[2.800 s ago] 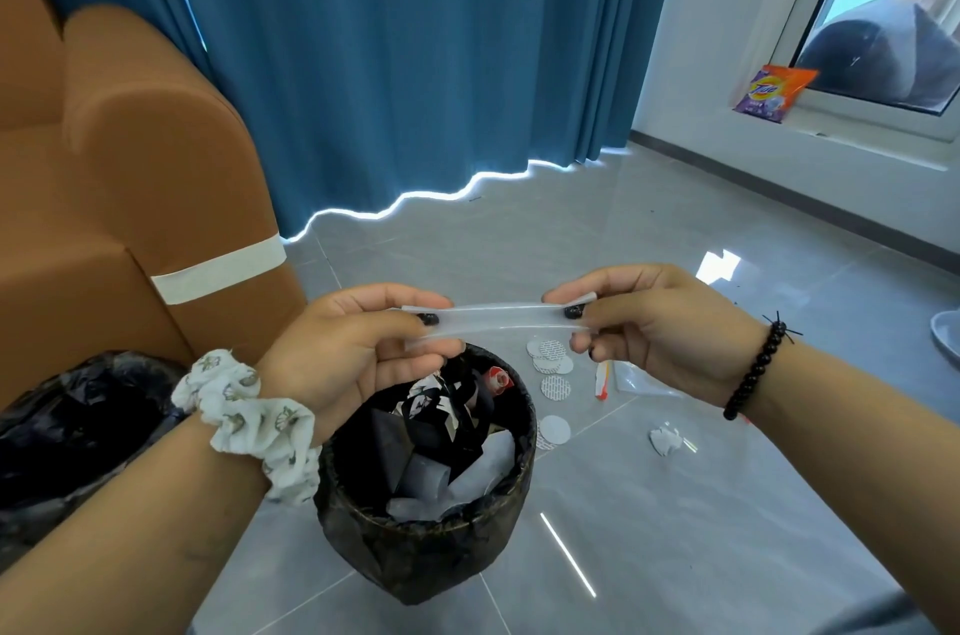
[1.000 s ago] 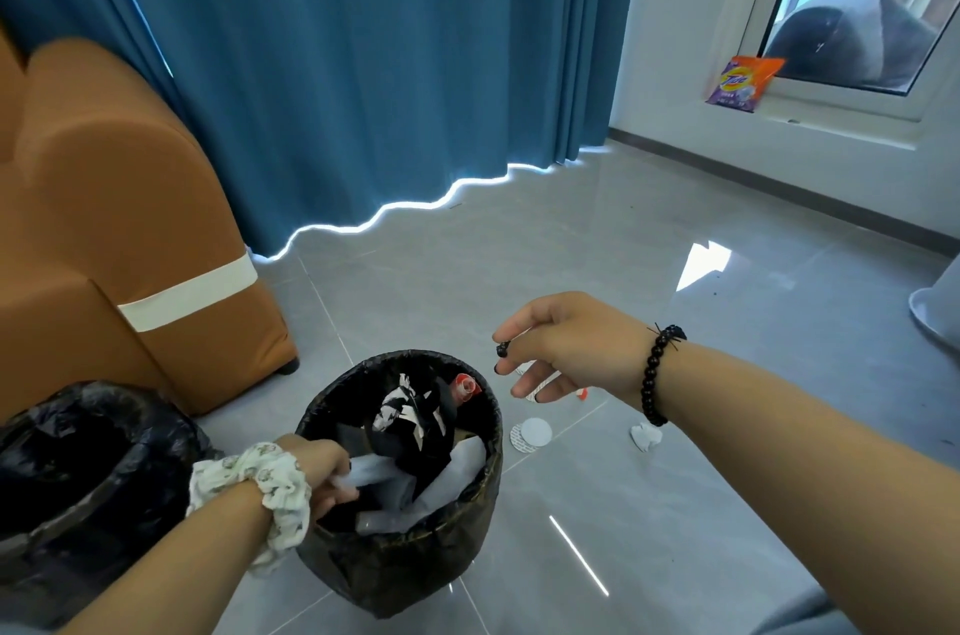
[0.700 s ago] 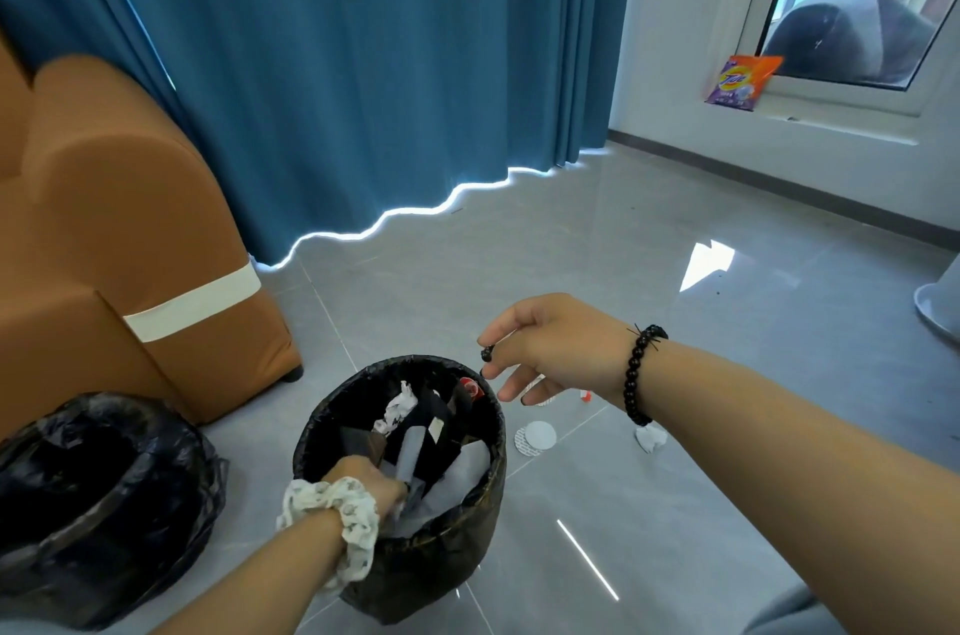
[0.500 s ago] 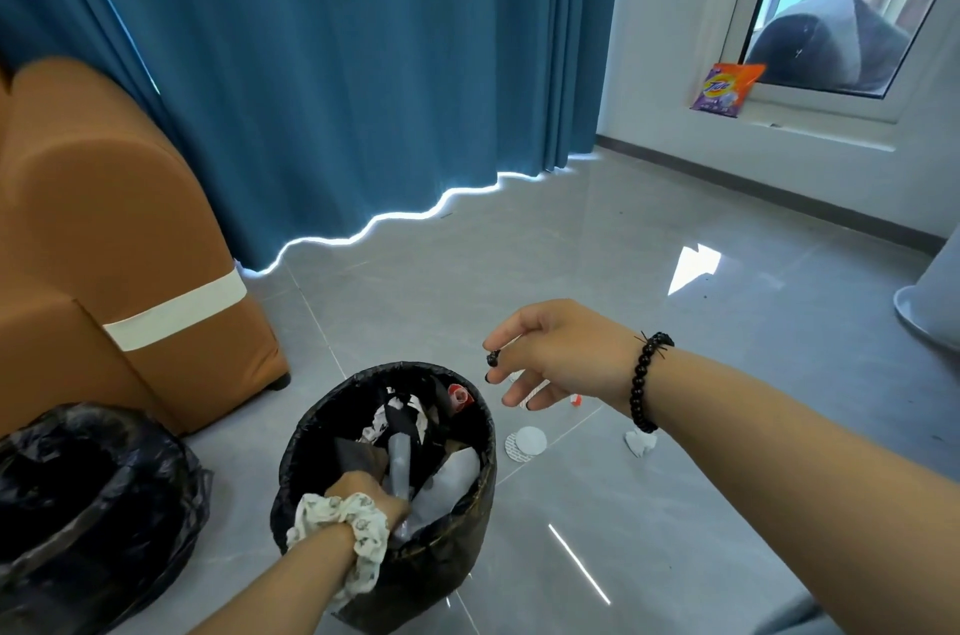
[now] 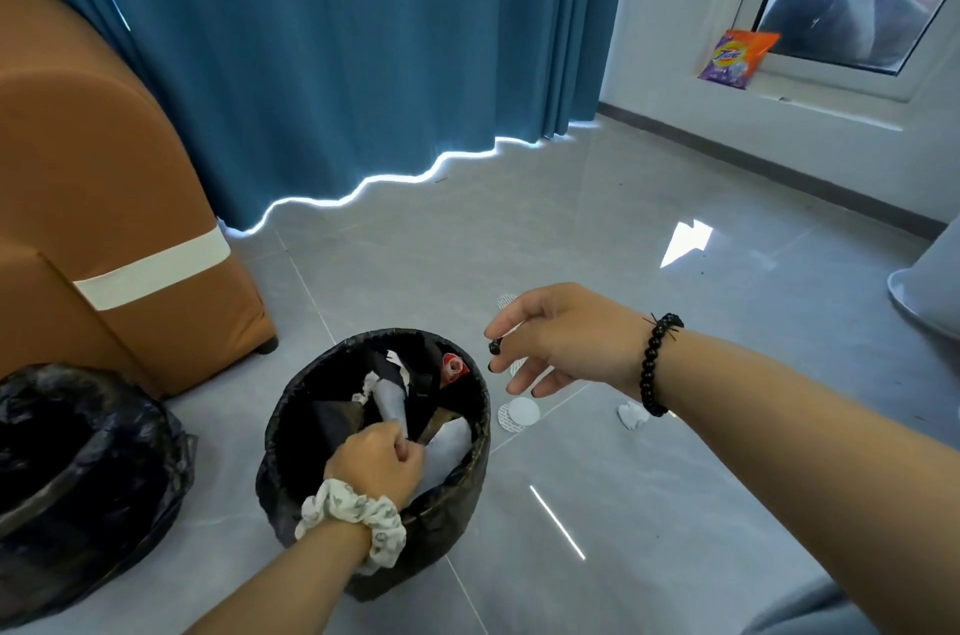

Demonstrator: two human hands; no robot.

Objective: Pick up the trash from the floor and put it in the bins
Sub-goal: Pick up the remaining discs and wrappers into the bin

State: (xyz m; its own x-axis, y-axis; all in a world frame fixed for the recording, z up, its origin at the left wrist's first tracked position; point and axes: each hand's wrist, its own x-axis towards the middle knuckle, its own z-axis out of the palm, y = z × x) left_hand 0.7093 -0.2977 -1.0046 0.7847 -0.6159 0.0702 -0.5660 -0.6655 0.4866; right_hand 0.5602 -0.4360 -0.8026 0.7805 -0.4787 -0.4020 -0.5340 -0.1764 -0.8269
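Trash fills the round bin [image 5: 379, 432], lined with a black bag, that stands on the floor [image 5: 649, 478]. Left hand [image 5: 376, 460] reaches down inside it, fingers curled round a pale strip of plastic [image 5: 392, 400] whose long axis rises from the fist and leans toward the far rim (its lower end is hidden in the fist). Right hand [image 5: 558, 341] hovers just right of the rim, fingers loosely bent, holding nothing. Below it white round pads [image 5: 519, 412] lie flat on the floor, a crumpled paper scrap [image 5: 631, 415] near them. A second bag-lined bin [image 5: 78, 478] sits left.
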